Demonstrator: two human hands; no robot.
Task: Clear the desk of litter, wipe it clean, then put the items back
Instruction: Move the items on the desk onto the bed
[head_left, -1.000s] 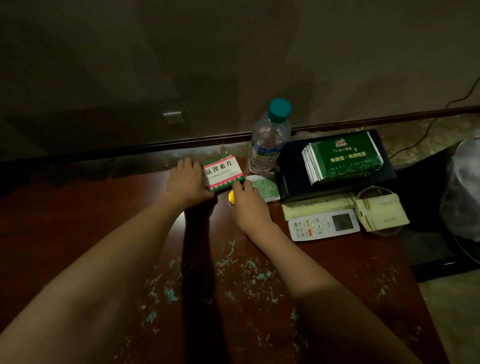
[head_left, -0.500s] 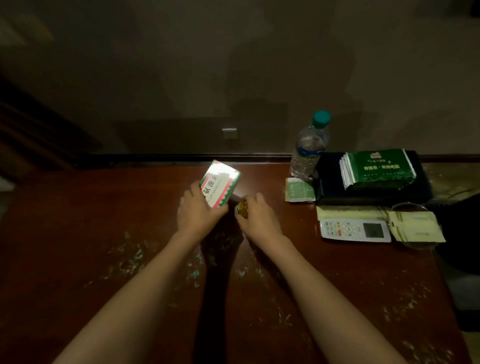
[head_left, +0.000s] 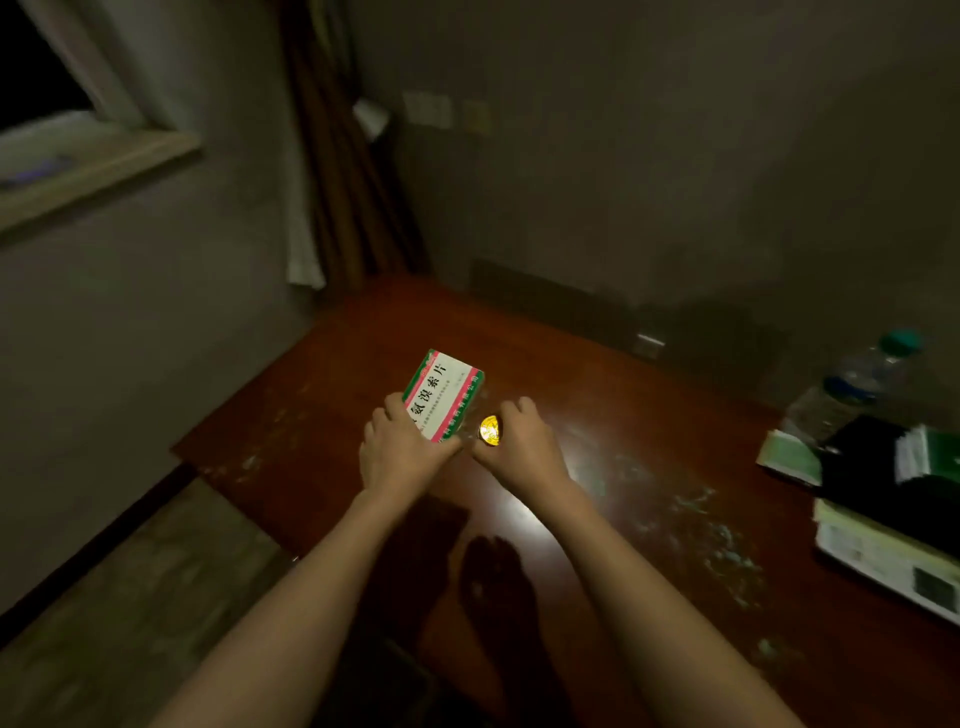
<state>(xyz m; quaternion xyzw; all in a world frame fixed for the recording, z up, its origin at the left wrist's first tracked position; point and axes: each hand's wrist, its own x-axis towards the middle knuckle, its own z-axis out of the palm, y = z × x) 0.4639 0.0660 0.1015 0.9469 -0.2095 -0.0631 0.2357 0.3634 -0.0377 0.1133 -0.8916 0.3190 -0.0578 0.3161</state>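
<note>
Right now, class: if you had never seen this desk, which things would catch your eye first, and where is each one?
The brightest thing is the white medicine box with red and green stripes, held in the left hand above the middle of the desk. Just to its right, the right hand pinches a small gold tin. Pale flecks of litter speckle the dark wood nearer the desk's right side.

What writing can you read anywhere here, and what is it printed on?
"氨溴索片": large black characters on the medicine box held in the left hand.
Small print along the box's pink stripe: too small.
Gold tin in the right hand: unreadable.
Green packets, remote control, water bottle: blurred.
</note>
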